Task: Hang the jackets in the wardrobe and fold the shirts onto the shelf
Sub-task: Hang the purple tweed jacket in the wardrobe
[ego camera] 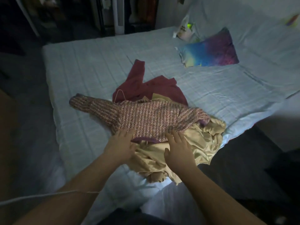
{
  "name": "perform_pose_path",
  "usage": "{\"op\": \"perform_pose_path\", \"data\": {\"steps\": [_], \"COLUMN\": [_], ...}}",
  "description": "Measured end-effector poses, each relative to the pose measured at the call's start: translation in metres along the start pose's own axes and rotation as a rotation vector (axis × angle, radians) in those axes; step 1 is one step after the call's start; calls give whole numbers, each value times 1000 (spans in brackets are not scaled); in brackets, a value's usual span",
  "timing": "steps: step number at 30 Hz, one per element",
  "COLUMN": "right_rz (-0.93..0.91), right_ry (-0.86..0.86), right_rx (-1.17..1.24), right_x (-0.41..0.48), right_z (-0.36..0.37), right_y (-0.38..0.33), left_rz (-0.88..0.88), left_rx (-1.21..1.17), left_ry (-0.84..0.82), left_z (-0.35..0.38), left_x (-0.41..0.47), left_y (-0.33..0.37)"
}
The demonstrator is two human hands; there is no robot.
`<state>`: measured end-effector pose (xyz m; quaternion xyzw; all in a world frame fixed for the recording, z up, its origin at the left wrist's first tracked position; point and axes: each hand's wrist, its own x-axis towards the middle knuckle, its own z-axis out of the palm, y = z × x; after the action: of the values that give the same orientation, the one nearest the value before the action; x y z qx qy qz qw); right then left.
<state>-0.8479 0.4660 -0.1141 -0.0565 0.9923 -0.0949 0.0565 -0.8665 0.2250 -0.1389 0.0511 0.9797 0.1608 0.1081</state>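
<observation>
A pile of clothes lies on the pale blue bed (90, 65). On top is a pink woven jacket (146, 116), one sleeve stretched to the left. Under it lie a beige satin garment (191, 143) at the near right and a maroon garment (146, 88) behind. My left hand (121, 146) rests at the jacket's near hem, fingers extended onto the fabric. My right hand (177, 148) lies on the beige satin beside the hem, fingers spread and straight. Neither hand visibly grips cloth.
A multicoloured pillow (212, 49) and a plastic bag (186, 30) lie at the bed's far right. A dark wardrobe area (113, 13) stands beyond the bed. Dark floor (24, 103) lies to the left, and a thin white cord (48, 194) crosses my left forearm.
</observation>
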Motion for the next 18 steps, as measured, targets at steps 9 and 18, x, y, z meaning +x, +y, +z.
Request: {"op": "perform_pose_path", "data": {"steps": [9,18], "right_rz": [-70,-440], "right_ry": [-375,-552], "right_rx": [-66,-126], "right_x": [87,211], "right_z": [77,187], "right_y": [72,104], "left_rz": [-203,-1013], "left_rx": [-240,-1074], "left_ry": [-226,-13], "left_z": [77,159], "left_x": [79,169], "left_y": [-9,-20]}}
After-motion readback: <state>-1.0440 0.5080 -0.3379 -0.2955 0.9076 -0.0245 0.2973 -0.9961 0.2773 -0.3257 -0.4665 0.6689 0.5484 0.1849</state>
